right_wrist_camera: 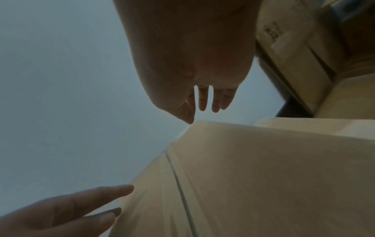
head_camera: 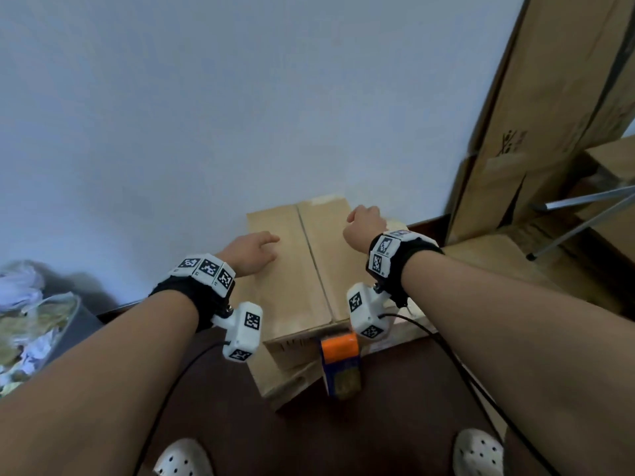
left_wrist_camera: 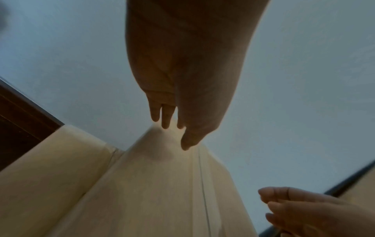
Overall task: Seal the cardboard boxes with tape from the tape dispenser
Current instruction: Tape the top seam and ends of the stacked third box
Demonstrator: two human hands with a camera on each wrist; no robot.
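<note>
A brown cardboard box (head_camera: 292,286) stands against the wall, its two top flaps folded down and meeting at a centre seam (head_camera: 314,262). My left hand (head_camera: 256,250) is over the left flap with its fingers stretched out and holds nothing; the left wrist view shows that hand (left_wrist_camera: 176,134) just above the box (left_wrist_camera: 152,192). Over the right flap, my right hand (head_camera: 364,221) hangs with loose fingers and is empty, as the right wrist view shows (right_wrist_camera: 198,114) above the box (right_wrist_camera: 263,176). An orange and blue tape dispenser (head_camera: 341,359) lies on the dark floor in front of the box.
A grey bin (head_camera: 68,324) of crumpled paper sits at the left. Tall cardboard cartons (head_camera: 549,115) lean at the right, with a metal stand leg (head_camera: 584,214) before them. Flat cardboard (head_camera: 285,379) lies under the box. My white clogs (head_camera: 184,458) are near the bottom edge.
</note>
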